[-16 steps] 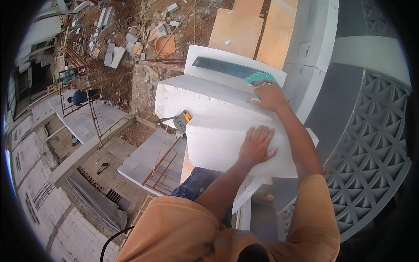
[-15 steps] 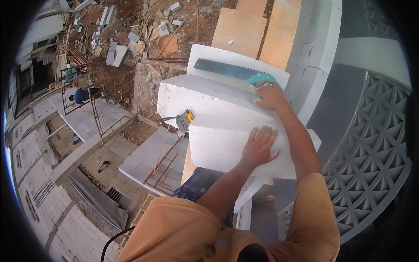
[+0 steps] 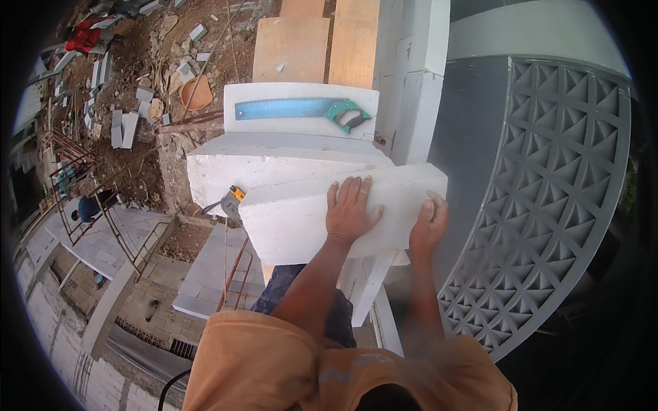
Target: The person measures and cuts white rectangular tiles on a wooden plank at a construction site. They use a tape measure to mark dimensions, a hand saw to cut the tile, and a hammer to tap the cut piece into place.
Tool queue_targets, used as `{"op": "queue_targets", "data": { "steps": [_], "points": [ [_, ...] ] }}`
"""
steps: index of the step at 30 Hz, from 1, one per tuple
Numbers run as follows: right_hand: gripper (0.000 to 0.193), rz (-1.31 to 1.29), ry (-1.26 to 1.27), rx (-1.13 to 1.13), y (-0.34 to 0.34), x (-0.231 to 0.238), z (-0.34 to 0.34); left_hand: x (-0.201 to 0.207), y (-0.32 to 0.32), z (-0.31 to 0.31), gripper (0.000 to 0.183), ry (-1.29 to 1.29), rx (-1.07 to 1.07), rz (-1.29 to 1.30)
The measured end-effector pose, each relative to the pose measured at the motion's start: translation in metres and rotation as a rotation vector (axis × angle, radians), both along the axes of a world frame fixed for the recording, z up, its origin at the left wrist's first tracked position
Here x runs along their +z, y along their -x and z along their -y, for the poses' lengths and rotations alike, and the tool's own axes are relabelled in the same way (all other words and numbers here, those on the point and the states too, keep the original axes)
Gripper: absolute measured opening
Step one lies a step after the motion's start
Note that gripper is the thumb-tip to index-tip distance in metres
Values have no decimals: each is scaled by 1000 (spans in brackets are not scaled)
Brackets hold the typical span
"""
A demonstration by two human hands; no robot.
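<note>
My left hand (image 3: 351, 211) lies flat on the upper face of a white lightweight concrete block (image 3: 295, 222), fingers stretched out. At that block's right end is my right hand (image 3: 430, 225), its fingers bent around the corner. A second white block (image 3: 274, 168) sits just behind, partly covered by the near one. Farther back, a hand saw (image 3: 291, 108) with a bluish blade and green handle rests on another white block (image 3: 236, 123); neither hand touches it. A grey and yellow tape measure (image 3: 232, 203) is beside the near block's left end.
Wooden boards (image 3: 291, 51) extend beyond the blocks, alongside a white block wall (image 3: 415, 89). To the right stands a grey patterned panel (image 3: 548, 178). Below on the left are rubble, an orange basin (image 3: 197, 93), metal scaffold frames (image 3: 236, 270) and a person in dark clothing (image 3: 89, 207).
My right hand has let go of the saw, leaving it on the far block, and has come back to the near block's right end. My left hand stays on that block. The view has shifted right.
</note>
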State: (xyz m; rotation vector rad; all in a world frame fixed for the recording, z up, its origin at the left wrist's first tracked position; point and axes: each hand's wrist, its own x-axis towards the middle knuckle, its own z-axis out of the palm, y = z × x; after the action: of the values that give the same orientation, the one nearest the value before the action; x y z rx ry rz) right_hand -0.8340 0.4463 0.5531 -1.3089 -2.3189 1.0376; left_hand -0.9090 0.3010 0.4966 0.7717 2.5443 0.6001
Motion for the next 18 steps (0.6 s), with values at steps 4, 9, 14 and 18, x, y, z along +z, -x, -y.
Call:
{"op": "queue_targets", "data": {
  "steps": [4,9,14,18],
  "points": [
    [31,56,511,-590,-142,-19,99,3,1,-4,76,20,-14,-60],
    [81,58,1322,-370,-152,-47,193,-2,-6,-7,75,59,-57,-156],
    [98,-464,1425,-369,-124,-97,249,2,-4,-4,74,12,-129,-113],
    [101,-638,1391,-562,-103,-66,244,15,29,23,72,-215,-179,221]
  ]
}}
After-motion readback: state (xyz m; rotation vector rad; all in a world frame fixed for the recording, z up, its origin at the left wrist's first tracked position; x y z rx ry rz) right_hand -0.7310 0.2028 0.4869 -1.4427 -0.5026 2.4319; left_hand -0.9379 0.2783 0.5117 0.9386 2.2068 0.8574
